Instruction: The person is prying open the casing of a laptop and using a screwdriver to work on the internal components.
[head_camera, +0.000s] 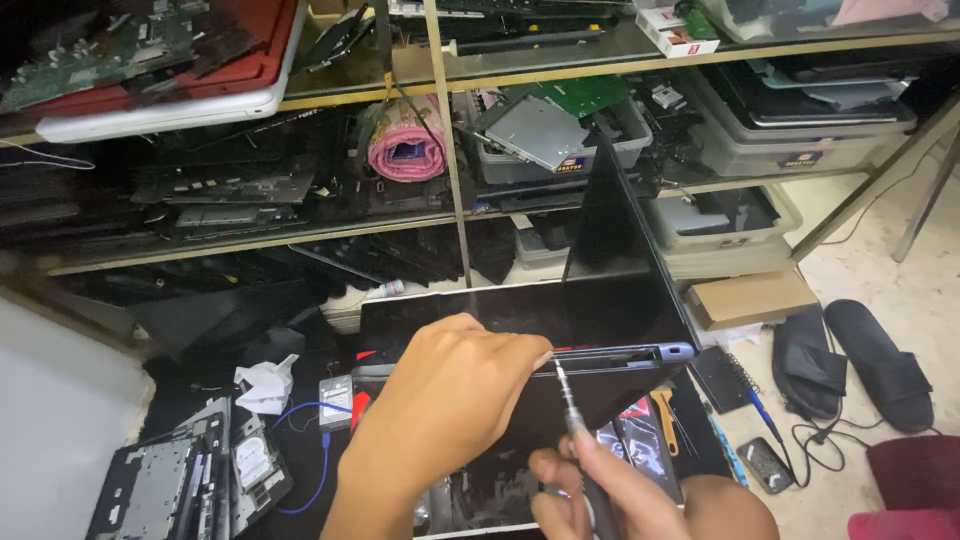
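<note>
Here the left hand (450, 395) is gripping the laptop's (600, 330) edge on the floor, while the right hand (590, 490) is pinching a screwdriver (572, 420) against it; slipping could gouge the case.

Cluttered floor (900, 290) — black sandals (850, 365), cardboard box (750, 298), hard drive (262, 465), crumpled paper (264, 385).

Two hands: left hand (450, 400), right hand (610, 495). One screwdriver (572, 420). One open laptop (600, 330). Two black slippers: one (808, 362), another (880, 365). One cardboard box (750, 298). One pink roll (405, 150). One red-and-white tray (200, 85). Two bare hard drives: one (336, 402), another (258, 465). One crumpled white paper (265, 385).
</note>
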